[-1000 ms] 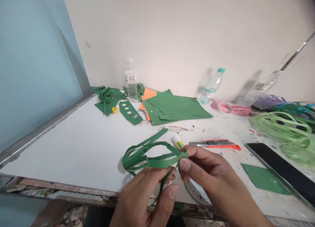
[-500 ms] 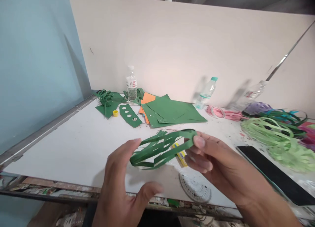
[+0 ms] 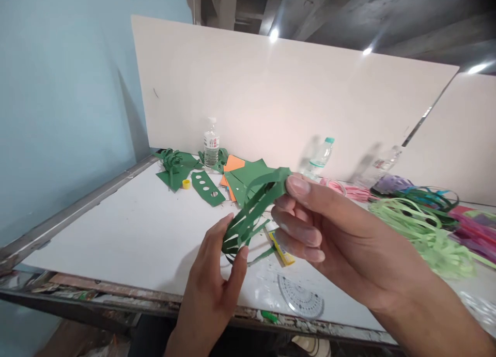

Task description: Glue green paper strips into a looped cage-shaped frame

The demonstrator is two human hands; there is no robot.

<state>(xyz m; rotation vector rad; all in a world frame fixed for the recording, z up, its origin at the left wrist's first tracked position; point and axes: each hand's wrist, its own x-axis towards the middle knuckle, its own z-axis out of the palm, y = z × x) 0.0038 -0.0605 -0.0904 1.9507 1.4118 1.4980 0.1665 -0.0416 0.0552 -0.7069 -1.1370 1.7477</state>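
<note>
Slanting above the tabletop (image 3: pixel 127 238), towards its front edge, the green paper strips (image 3: pixel 259 211) are pinched at their upper end by the right hand's (image 3: pixel 341 233) thumb and fingers. The lower end is bracketed by the left hand's (image 3: pixel 213 269); whether gripped cannot be determined.

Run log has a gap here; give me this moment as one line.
right hand: pinches upper end of green paper strips | left hand: around their lower end | white tabletop: glue stick, clear protractor
</note>
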